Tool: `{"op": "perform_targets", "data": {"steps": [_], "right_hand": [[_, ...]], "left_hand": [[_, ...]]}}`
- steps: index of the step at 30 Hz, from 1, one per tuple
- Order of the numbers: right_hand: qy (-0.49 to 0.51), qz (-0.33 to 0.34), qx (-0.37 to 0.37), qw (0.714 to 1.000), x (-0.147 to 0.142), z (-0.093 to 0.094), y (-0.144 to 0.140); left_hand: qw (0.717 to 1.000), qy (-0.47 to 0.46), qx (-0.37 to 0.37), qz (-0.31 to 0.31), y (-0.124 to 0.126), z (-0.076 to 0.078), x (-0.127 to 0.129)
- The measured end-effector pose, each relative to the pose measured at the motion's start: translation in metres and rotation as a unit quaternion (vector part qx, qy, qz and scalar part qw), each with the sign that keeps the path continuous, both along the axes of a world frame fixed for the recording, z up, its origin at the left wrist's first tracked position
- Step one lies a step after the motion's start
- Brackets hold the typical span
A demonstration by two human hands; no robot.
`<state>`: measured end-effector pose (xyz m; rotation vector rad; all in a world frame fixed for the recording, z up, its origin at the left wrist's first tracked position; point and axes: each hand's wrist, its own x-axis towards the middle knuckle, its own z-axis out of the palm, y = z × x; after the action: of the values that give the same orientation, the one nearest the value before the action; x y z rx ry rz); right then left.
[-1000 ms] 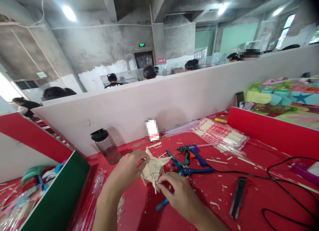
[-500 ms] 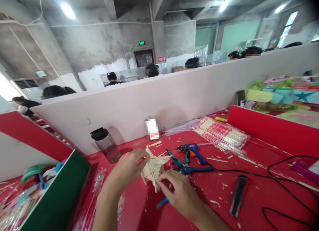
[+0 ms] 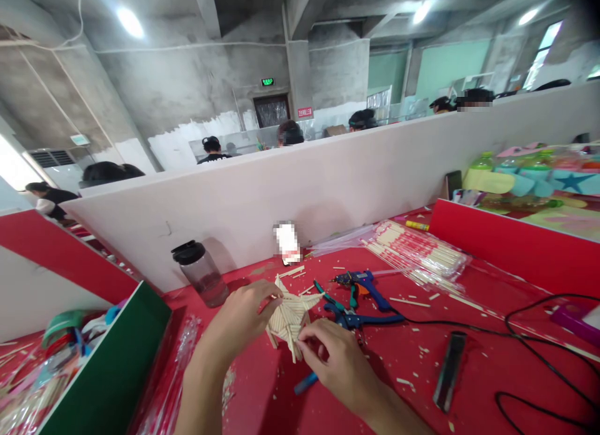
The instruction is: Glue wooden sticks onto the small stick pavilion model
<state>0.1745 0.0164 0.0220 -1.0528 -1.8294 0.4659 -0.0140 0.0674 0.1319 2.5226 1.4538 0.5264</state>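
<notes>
A small model made of glued pale wooden sticks [image 3: 287, 316] sits just above the red tabletop [image 3: 403, 360] in front of me. My left hand [image 3: 239, 319] grips its left side, thumb and fingers on the sticks. My right hand [image 3: 335, 363] pinches its lower right edge. Blue pliers [image 3: 349, 319] and a blue hot glue gun [image 3: 363, 284] lie just right of the model. A blue pen-like piece [image 3: 305, 381] pokes out under my right hand.
A dark-lidded bottle [image 3: 199, 272] stands at the back left by the white partition [image 3: 328, 185]. Packs of chopsticks [image 3: 417, 254] lie at the back right, a black cable [image 3: 529, 360] and black flat tool [image 3: 449, 369] to the right. A green-sided box [image 3: 107, 372] stands left. Stick scraps litter the table.
Both hands keep hold of the stick model in nearly the same place; the view has shifted only slightly.
</notes>
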Motion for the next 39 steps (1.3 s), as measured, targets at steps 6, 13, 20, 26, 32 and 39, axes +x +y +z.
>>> {"op": "perform_targets", "data": {"steps": [6,13,20,26,32,39], "right_hand": [[0.010,0.001,0.002,1.000,-0.0017,-0.0048,0.0006],[0.017,0.007,0.021,1.000,-0.0008,-0.0057,-0.0002],[0.027,0.017,0.033,0.999,-0.0010,-0.0046,-0.0003],[0.027,0.010,0.035,0.999,-0.0036,-0.0077,0.0007],[0.033,0.015,0.029,0.999,-0.0049,-0.0092,0.0014],[0.028,0.017,0.039,0.999,-0.0084,-0.0095,0.0036]], "left_hand": [[1.000,0.001,-0.012,0.002,0.0007,0.0003,-0.0002],[1.000,-0.003,-0.020,0.000,0.0014,0.0000,-0.0014],[1.000,-0.003,-0.018,0.001,0.0022,-0.0003,-0.0018],[1.000,-0.003,-0.029,0.004,0.0010,0.0001,-0.0014],[0.999,0.000,-0.031,0.009,0.0030,-0.0012,-0.0026],[1.000,0.001,-0.031,0.007,0.0036,-0.0012,-0.0024]]}}
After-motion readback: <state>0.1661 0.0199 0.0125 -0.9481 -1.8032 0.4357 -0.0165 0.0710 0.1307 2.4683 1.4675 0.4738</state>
